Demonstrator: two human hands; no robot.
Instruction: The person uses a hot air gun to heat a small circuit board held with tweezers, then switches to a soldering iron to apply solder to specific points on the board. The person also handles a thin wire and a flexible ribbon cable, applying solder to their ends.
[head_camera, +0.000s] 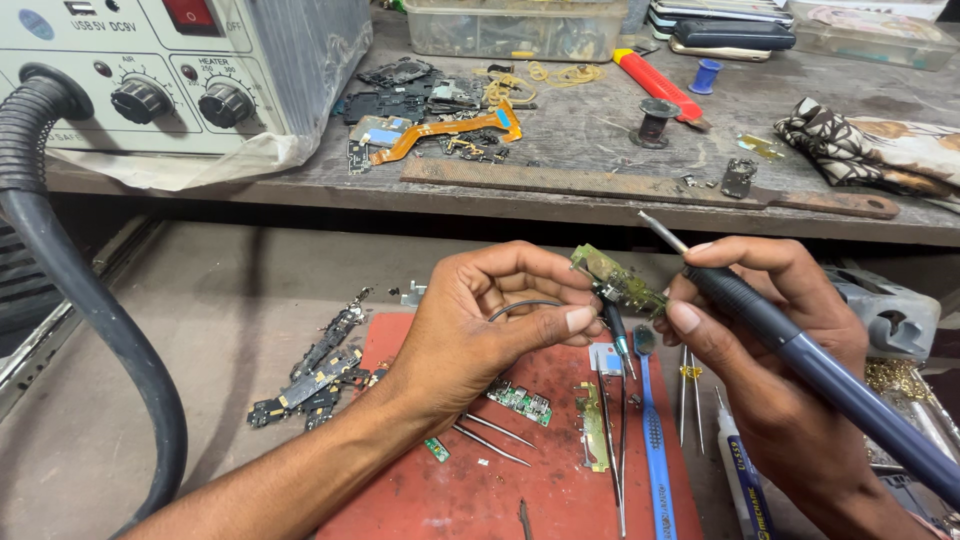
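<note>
My left hand (490, 320) pinches a small green circuit board (620, 282) between thumb and fingers, above a red work mat (480, 490). A thin black wire (525, 305) loops by the fingers. My right hand (760, 350) grips a blue-handled soldering iron (800, 350), its metal tip (660, 232) pointing up and left, just past the board. The right thumb and fingertip also touch the board's right end.
On the mat lie tweezers (490, 435), small boards (520, 402), a blue tool (655, 450) and a tube (745, 490). Black flex parts (310, 380) sit left of it. A hot-air station (180, 70) with a thick hose (90, 320) stands upper left; a long file (640, 187) lies on the shelf.
</note>
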